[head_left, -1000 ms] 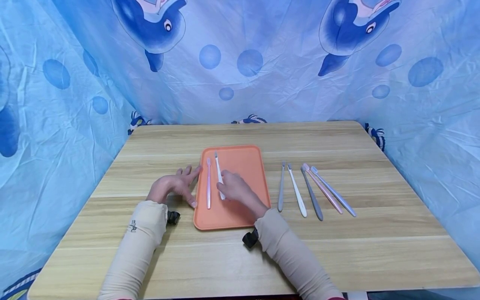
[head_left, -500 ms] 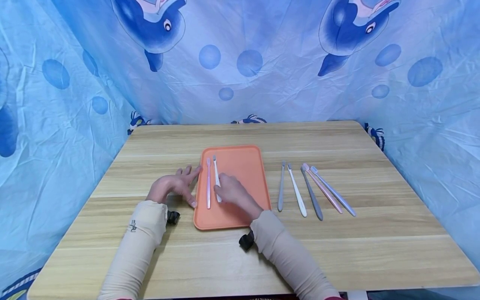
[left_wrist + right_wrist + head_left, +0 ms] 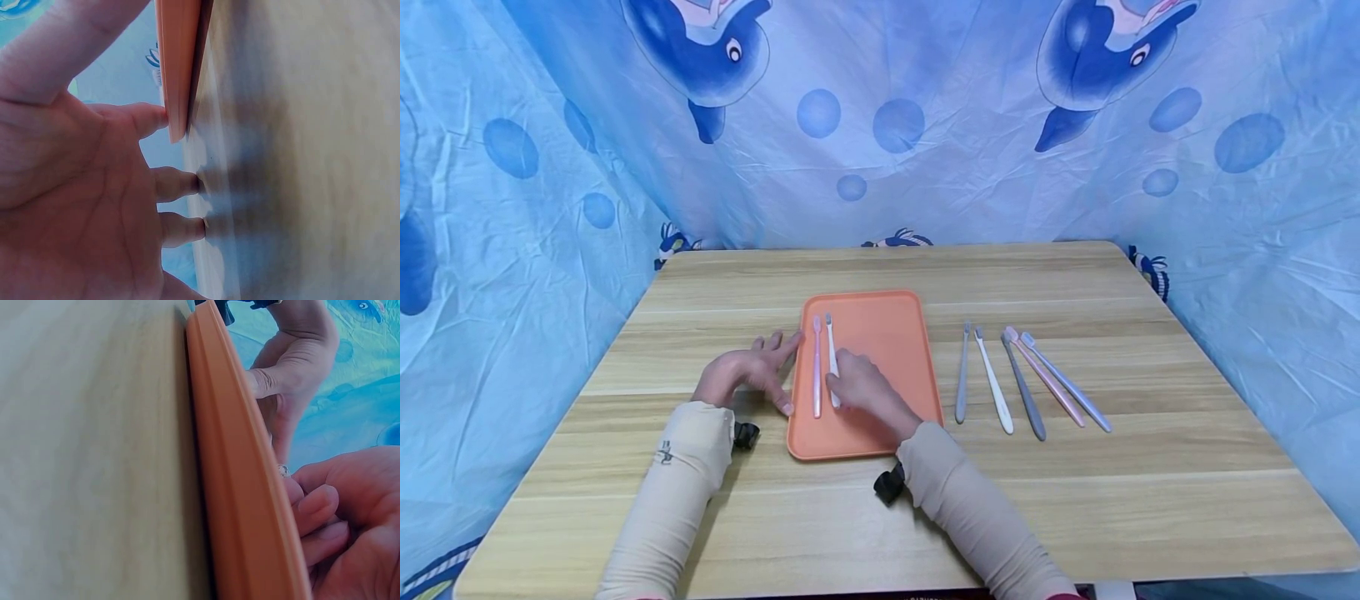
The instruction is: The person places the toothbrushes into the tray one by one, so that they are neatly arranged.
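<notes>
An orange tray (image 3: 887,325) lies on the table in the head view. My right hand (image 3: 867,385) pinches a white toothbrush (image 3: 831,346) by its handle, low over the tray's left half. Just left of it lies a pink toothbrush (image 3: 817,371), nearly parallel, also on the tray. My left hand (image 3: 747,372) has its fingers spread, with thumb and index finger at the tray's left edge. In the left wrist view, the index fingertip (image 3: 153,119) meets the tray wall, and other fingertips rest on the table. The right wrist view shows curled fingers behind the tray wall (image 3: 240,475).
Right of the tray, several toothbrushes lie on the wooden table (image 3: 1187,467): a grey-blue toothbrush (image 3: 962,375), another white toothbrush (image 3: 995,382), a dark grey toothbrush (image 3: 1024,387), a second pink toothbrush (image 3: 1052,383) and a lilac toothbrush (image 3: 1071,387). A blue printed curtain (image 3: 970,192) surrounds the table.
My right hand has shifted slightly left with the white toothbrush, bringing it closer to the pink one and more in line with it. The left hand and tray have stayed put.
</notes>
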Demonstrator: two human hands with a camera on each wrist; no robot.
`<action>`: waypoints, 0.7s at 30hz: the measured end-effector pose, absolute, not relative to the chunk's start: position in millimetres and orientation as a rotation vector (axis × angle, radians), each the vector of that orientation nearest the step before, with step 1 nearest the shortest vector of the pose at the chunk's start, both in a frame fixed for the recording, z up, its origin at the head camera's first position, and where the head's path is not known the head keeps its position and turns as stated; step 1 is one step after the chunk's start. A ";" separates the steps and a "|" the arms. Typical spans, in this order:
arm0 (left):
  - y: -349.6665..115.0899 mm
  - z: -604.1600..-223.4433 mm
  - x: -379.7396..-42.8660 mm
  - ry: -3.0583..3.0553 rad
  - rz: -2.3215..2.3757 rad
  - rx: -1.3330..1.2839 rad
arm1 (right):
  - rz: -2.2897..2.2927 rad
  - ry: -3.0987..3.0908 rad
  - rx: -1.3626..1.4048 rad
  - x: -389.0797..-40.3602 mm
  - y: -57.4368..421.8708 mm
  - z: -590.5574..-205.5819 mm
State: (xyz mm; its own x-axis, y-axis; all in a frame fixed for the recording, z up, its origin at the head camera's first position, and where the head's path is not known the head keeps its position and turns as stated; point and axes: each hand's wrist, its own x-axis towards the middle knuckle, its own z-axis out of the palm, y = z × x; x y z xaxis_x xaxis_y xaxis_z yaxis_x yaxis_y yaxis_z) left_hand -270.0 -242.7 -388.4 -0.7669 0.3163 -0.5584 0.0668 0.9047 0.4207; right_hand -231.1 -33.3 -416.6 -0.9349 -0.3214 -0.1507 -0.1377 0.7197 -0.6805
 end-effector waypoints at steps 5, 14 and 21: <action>-243.1 -388.0 -269.9 2.412 0.475 0.277 | -1.025 2.659 -0.343 -231.3 -35.9 -417.9; -242.8 -386.7 -269.6 2.412 0.490 0.285 | -1.014 2.674 -0.322 -231.8 -41.1 -421.3; -242.8 -389.2 -270.9 2.419 0.474 0.283 | -0.933 2.681 -0.257 -230.5 -46.1 -419.8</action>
